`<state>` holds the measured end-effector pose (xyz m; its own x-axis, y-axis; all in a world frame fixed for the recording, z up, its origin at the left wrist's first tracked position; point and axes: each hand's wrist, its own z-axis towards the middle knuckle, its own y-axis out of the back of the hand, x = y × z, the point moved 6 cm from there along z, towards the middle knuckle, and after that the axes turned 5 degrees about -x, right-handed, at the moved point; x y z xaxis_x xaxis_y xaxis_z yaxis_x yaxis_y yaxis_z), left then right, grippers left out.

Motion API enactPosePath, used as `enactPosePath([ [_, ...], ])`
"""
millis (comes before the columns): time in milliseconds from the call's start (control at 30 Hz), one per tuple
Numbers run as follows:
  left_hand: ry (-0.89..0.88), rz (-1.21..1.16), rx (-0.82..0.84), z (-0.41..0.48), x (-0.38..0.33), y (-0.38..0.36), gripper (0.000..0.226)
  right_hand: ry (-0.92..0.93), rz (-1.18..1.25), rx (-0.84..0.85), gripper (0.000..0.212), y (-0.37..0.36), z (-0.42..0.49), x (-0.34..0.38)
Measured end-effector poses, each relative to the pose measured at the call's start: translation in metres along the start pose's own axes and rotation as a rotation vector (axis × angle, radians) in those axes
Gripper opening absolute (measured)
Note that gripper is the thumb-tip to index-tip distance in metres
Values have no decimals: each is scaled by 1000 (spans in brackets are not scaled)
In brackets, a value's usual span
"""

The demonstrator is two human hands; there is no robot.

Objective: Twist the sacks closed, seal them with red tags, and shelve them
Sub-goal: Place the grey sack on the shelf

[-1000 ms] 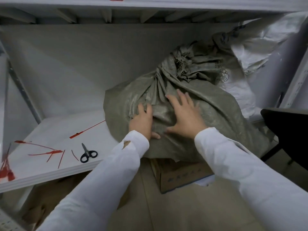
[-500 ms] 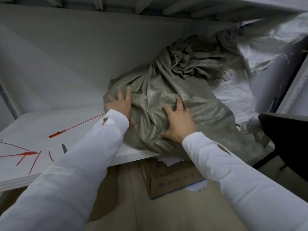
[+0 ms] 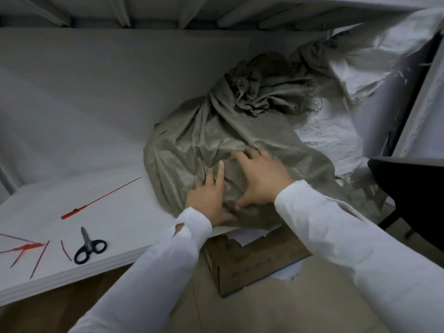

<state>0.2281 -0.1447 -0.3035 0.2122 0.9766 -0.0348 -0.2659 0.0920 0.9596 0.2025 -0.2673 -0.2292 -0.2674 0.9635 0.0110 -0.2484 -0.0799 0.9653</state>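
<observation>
A grey-green woven sack (image 3: 197, 140) lies on the white shelf board (image 3: 115, 212), its twisted, frayed neck pointing to the back right. My left hand (image 3: 209, 195) lies flat on the sack's near side with straight fingers. My right hand (image 3: 262, 179) presses on the sack just beside it, fingers spread. A white sack (image 3: 336, 140) lies behind and to the right of the grey one. One long red tag (image 3: 96, 200) lies on the shelf to the left, and more red tags (image 3: 26, 248) lie near the left edge.
Black scissors (image 3: 89, 246) lie on the shelf near its front edge. A cardboard box (image 3: 252, 260) stands on the floor under the shelf. A dark object (image 3: 413, 200) juts in at the right. Another shelf level (image 3: 216, 10) is overhead.
My left hand has slid from the sack's left side to its near side, close to my right hand. The sack sits a little deeper on the shelf.
</observation>
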Motion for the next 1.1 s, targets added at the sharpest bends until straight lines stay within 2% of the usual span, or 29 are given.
enactPosePath([
  [33, 3, 1, -21, 4, 0, -1, 139, -37, -123, 47, 125, -4, -14, -12],
  [100, -7, 23, -43, 10, -1, -4, 140, -82, -225, 61, 123, -12, -38, -27],
  [333, 45, 77, -224, -8, 6, -10, 145, 56, -205, -310, 94, -24, -43, -25],
  [467, 147, -21, -303, -27, 18, -24, 147, 260, -279, -629, 53, -38, -45, 2],
  [567, 219, -23, -308, -26, 37, -27, 146, 253, -258, -684, 44, -54, -22, 17],
  [700, 167, 97, -189, -11, 42, -18, 147, 141, -228, -651, 44, -61, 1, 13],
  [767, 164, 68, -120, -11, 42, -16, 149, 110, -270, -571, 47, -64, 1, 7],
  [900, 150, 109, 26, -27, 45, -8, 138, 95, -349, -417, 57, -55, -17, 16],
  [967, 132, 126, 51, -39, 43, 0, 130, 133, -318, -350, 70, -54, -32, 25],
  [1033, 118, 115, 38, -52, 38, 8, 126, 155, -289, -252, 95, -62, -46, 25],
  [1100, 98, 105, 25, -64, 30, 16, 121, 189, -316, -227, 99, -62, -61, 29],
])
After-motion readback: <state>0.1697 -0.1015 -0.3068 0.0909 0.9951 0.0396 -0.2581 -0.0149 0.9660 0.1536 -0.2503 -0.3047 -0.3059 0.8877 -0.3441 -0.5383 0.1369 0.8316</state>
